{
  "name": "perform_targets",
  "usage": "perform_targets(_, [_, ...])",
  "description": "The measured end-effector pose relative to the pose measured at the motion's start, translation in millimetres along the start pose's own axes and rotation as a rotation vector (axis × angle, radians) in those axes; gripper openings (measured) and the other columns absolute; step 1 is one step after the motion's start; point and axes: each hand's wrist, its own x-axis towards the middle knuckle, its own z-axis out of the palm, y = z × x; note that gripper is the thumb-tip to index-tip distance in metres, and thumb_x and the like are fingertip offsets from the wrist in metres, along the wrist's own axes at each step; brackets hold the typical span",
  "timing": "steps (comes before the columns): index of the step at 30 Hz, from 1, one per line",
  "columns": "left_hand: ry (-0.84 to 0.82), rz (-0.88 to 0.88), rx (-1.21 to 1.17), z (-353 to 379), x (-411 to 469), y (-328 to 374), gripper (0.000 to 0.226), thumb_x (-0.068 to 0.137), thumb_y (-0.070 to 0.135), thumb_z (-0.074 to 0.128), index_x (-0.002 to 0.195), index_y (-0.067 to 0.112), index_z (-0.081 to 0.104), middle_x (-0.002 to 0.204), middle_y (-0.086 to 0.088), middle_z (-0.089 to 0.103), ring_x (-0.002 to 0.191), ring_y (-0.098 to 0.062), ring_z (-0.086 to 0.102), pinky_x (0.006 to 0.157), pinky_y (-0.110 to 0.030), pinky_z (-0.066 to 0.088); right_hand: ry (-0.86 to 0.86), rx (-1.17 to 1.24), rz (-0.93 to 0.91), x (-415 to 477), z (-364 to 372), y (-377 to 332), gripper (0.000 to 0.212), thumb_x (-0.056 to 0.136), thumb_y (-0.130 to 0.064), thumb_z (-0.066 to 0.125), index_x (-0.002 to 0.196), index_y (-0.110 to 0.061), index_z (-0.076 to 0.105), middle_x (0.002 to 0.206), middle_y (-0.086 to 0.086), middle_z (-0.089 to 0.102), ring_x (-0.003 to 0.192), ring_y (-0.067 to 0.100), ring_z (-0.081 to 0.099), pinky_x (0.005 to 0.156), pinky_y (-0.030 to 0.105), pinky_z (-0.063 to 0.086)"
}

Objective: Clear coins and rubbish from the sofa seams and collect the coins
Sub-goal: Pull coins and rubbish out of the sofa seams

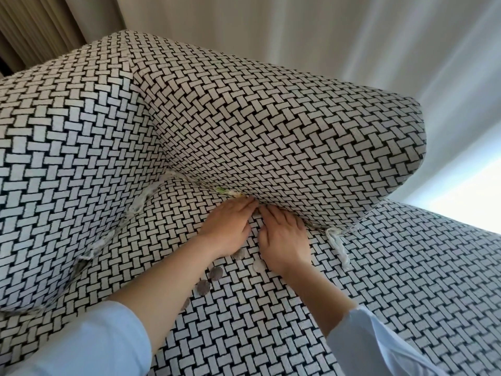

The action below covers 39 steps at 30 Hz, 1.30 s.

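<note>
Left hand (pixel 230 229) lies flat on the sofa seat (pixel 244 335) at frame centre, its straight fingers reaching the seam and holding nothing. 5 coins (pixel 216 273) lie below it. Right hand (pixel 284 237) sits beside it, fingertips tucked into the seam, so its grip cannot be told. White tissue rubbish (pixel 337 245) sticks out further right.

five round coins (pixel 217 272) are lying flat on the black-and-white woven sofa seat (pixel 271 335) in a loose diagonal line. four are grey; the pale coin (pixel 259 265) is lying apart to the right. a green-yellow scrap (pixel 227 191) is sitting wedged in the back seam (pixel 195 183). white shredded tissue strips (pixel 337 244) are trailing out of the seams.
</note>
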Motion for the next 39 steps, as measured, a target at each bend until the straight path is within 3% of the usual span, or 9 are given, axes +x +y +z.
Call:
perform_targets(8, [0.089, 0.038, 0.121, 7.5, -3.3, -1.5, 0.059, 0.095, 0.034, 0.033, 0.152, 0.022, 0.026, 0.154, 0.004, 0.031, 0.141, -0.018, 0.019, 0.115, -0.034, 0.012, 0.132, 0.121, -0.011, -2.2, -2.5, 1.8, 0.047, 0.09, -0.03, 0.043, 0.133, -0.025, 0.059, 0.136, -0.008, 0.056, 0.124, 0.019, 0.049, 0.105, 0.042, 0.033])
perform_targets(11, [0.11, 0.046, 0.083, 11.2, -9.9, 0.5, 0.058, 0.095, 0.033, 0.032, 0.151, 0.021, 0.027, 0.155, 0.001, 0.03, 0.145, -0.019, 0.016, 0.118, -0.034, 0.006, 0.322, 0.199, -0.11, -9.2, -5.5, 0.3, 0.03, 0.084, -0.02, 0.053, 0.104, -0.018, 0.075, 0.109, -0.005, 0.07, 0.099, 0.022, 0.063, 0.082, 0.036, 0.05])
perform_targets(14, [0.109, 0.055, 0.011, 10.7, -13.7, 0.5, 0.054, 0.099, 0.032, 0.035, 0.152, 0.023, 0.027, 0.158, 0.002, 0.026, 0.147, -0.019, 0.014, 0.119, -0.034, 0.006, 0.455, 0.302, -0.269, -15.9, -5.3, -0.7, 0.023, 0.082, -0.015, 0.049, 0.081, -0.013, 0.073, 0.084, -0.003, 0.069, 0.081, 0.022, 0.061, 0.062, 0.03, 0.049])
perform_targets(18, [0.119, 0.107, -0.111, 4.0, -30.0, -2.9, 0.048, 0.095, 0.024, 0.043, 0.143, 0.027, 0.045, 0.152, 0.003, 0.036, 0.143, -0.018, 0.025, 0.119, -0.038, 0.018, 0.431, 0.223, -0.172, -17.3, -3.7, -0.8, 0.023, 0.083, -0.016, 0.049, 0.095, -0.016, 0.068, 0.101, 0.0, 0.062, 0.095, 0.023, 0.053, 0.078, 0.035, 0.044])
perform_targets(21, [0.186, 0.135, -0.159, -3.1, -43.0, -2.8, 0.042, 0.089, 0.029, 0.041, 0.121, 0.027, 0.068, 0.123, 0.006, 0.058, 0.119, -0.016, 0.047, 0.103, -0.035, 0.037, 0.311, 0.239, -0.016, -13.7, -6.2, -2.7, 0.028, 0.085, -0.022, 0.048, 0.103, -0.016, 0.069, 0.11, 0.001, 0.064, 0.104, 0.025, 0.055, 0.086, 0.04, 0.044])
perform_targets(24, [0.241, 0.093, -0.196, -6.6, -43.7, -2.6, 0.037, 0.089, 0.023, 0.041, 0.104, 0.024, 0.074, 0.101, 0.008, 0.062, 0.102, -0.013, 0.052, 0.09, -0.036, 0.045, 0.339, 0.392, -0.203, -18.8, -6.7, -2.7, 0.027, 0.085, -0.017, 0.043, 0.081, -0.011, 0.069, 0.082, -0.001, 0.066, 0.069, 0.017, 0.059, 0.055, 0.03, 0.049])
perform_targets(27, [0.269, 0.033, -0.193, -6.0, -34.0, -3.5, 0.033, 0.09, 0.01, 0.051, 0.115, 0.024, 0.068, 0.112, 0.008, 0.062, 0.11, -0.013, 0.05, 0.095, -0.034, 0.043, 0.378, 0.471, -0.275, -24.4, -10.1, -4.2, 0.026, 0.085, -0.013, 0.042, 0.08, -0.01, 0.068, 0.078, -0.002, 0.064, 0.053, 0.013, 0.053, 0.04, 0.027, 0.043])
perform_targets(33, [0.158, 0.003, -0.007, -3.4, -7.2, -1.3, 0.046, 0.097, 0.021, 0.044, 0.143, 0.027, 0.045, 0.146, 0.01, 0.043, 0.125, -0.017, 0.036, 0.103, -0.037, 0.037, 0.411, 0.393, -0.095, -16.1, -7.4, -4.1, 0.03, 0.084, -0.017, 0.039, 0.08, -0.013, 0.068, 0.086, -0.002, 0.064, 0.081, 0.019, 0.057, 0.064, 0.03, 0.046])
perform_targets(39, [0.278, -0.074, 0.092, 1.1, -5.4, -2.6, 0.036, 0.095, 0.031, 0.044, 0.126, 0.019, 0.056, 0.122, 0.001, 0.053, 0.113, -0.021, 0.046, 0.094, -0.035, 0.038, 0.338, 0.339, -0.019, -13.6, -4.1, -2.6, 0.016, 0.082, -0.012, 0.052, 0.082, -0.017, 0.068, 0.089, -0.004, 0.064, 0.088, 0.021, 0.056, 0.073, 0.033, 0.044])
